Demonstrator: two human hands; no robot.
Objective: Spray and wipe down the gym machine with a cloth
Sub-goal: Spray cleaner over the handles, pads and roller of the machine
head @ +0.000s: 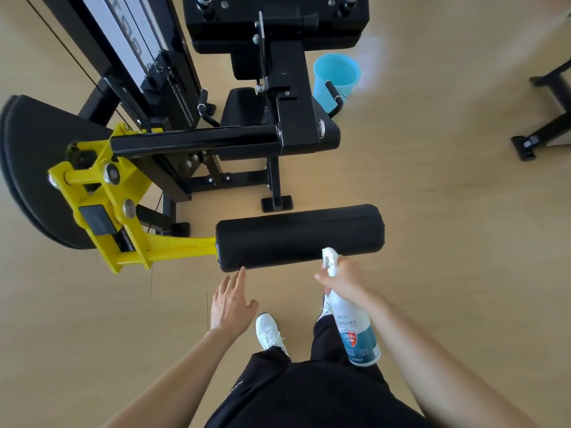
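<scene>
We see a light blue bucket [336,76] standing on the pale wooden floor [432,211] near the top of the view, a black frame foot [525,146] at the right edge, and, nearest us, white shoes [269,333] below black trousers [309,396].

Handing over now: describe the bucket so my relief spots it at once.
Start at the black gym machine in the upper middle. Just right of its frame, a bucket stands on the wooden floor, partly hidden by a black handle grip. It is the only pale blue open tub among black and yellow machine parts.
</scene>
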